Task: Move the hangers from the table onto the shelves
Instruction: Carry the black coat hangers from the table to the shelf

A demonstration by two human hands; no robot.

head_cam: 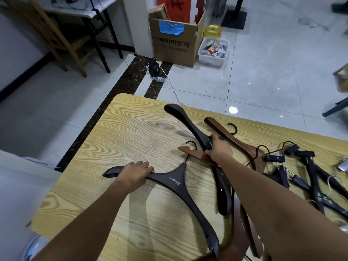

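Several wooden hangers lie on a light wood-grain table [120,140]. My left hand [132,175] grips the left arm of a dark brown hanger [175,182] with white lettering, which lies flat near me. My right hand [219,149] grips the neck of a second dark hanger [185,121] whose arm points away to the far left. Beneath and beside it lie reddish-brown hangers [237,142]. A pile of black clip hangers [308,172] sits at the right of the table. No shelves are in view.
Beyond the table is tiled floor with a cardboard box [175,42], a clear bin of packets [213,50], a power strip with a white cable [156,71], and a wooden chair [56,38] by a desk at far left.
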